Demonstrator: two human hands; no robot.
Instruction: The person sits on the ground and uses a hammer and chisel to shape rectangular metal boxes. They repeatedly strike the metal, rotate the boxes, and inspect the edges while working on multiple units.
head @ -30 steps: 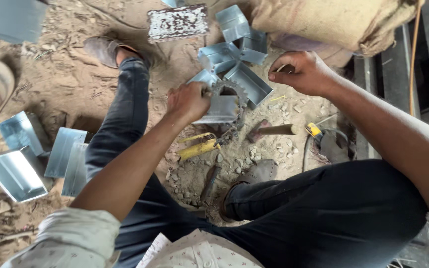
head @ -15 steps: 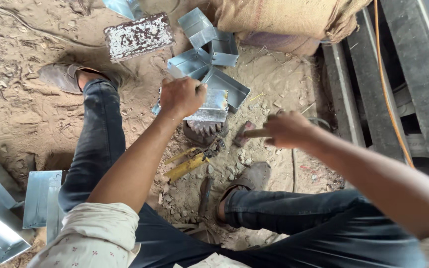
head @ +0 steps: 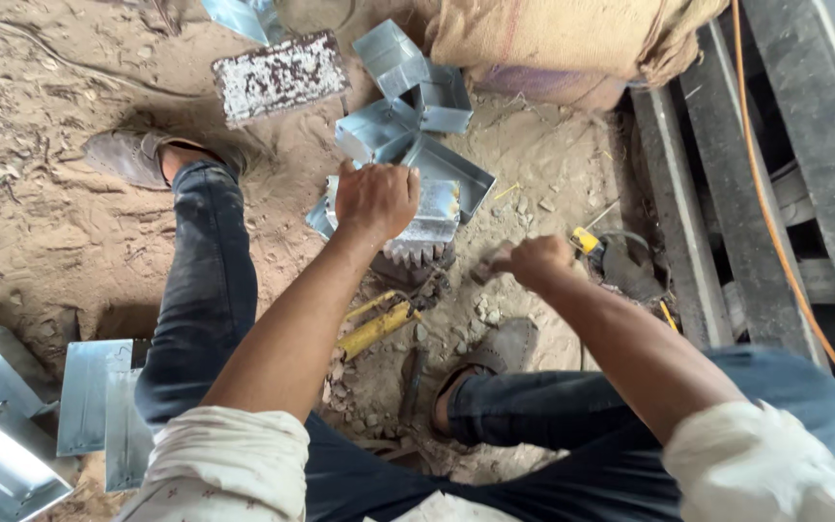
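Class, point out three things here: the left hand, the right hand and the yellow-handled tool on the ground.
left hand (head: 375,198), head view, back of hand
right hand (head: 536,263), head view, knuckles
yellow-handled tool (head: 375,329), head view, handle

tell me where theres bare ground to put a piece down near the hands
The widest bare sand lies past the left shoe, below the rusty block. A smaller patch sits between the sack and the right hand. It is crowded around the left hand: folded metal trays, the yellow-handled tool and rubble.
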